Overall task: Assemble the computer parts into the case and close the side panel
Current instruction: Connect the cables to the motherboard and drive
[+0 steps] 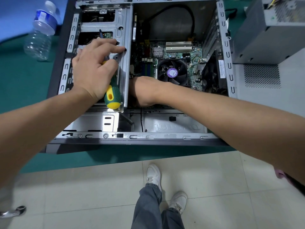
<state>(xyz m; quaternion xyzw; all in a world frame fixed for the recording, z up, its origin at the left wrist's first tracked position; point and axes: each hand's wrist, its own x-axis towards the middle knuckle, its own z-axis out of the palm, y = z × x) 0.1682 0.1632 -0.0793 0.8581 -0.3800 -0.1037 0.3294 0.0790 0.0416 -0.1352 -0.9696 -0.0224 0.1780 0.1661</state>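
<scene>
Both hands inside the open case (135, 138), lying flat on the green tabletop (24, 83).

My left hand (92, 70) pins the ribbed green-and-yellow screwdriver (112, 95) against the bare steel drive cage (122, 30), fingers stretched along its edge to steady it; my right hand (143, 91) dips low beside the motherboard (178, 52), fingers hidden, so I cannot tell its hold.

A green-topped table (24, 83) stands on a floor of pale square tiles (92, 187) under even light.

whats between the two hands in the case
In the head view, the drive cage's metal side wall stands between the left hand, holding the screwdriver, and the right hand.
</scene>
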